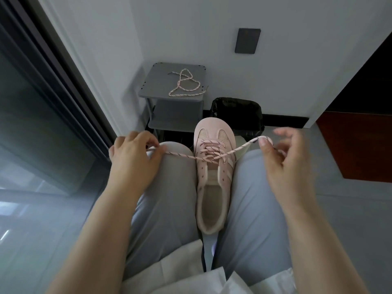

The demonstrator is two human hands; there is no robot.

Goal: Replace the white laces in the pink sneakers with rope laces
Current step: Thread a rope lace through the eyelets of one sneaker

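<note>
Pink suede sneaker (212, 181) sits wedged between our thighs in pale grey trousers (169, 198), toe pointing away from us and heel opening towards us. A pink speckled rope lace (244, 147) criss-crosses the eyelets nearest the toe, and its two ends run out taut to either side. Our left hand (133, 160) pinches one end over the left knee, fingers curled round it. Our right hand (286, 164) pinches the other end between thumb and fingertip, raised beside the right knee. Beyond the shoe, a second rope lace (184, 87) lies loosely looped on top of a grey shelf rack (154, 81), just beside a black-lined bin (237, 109).
</note>
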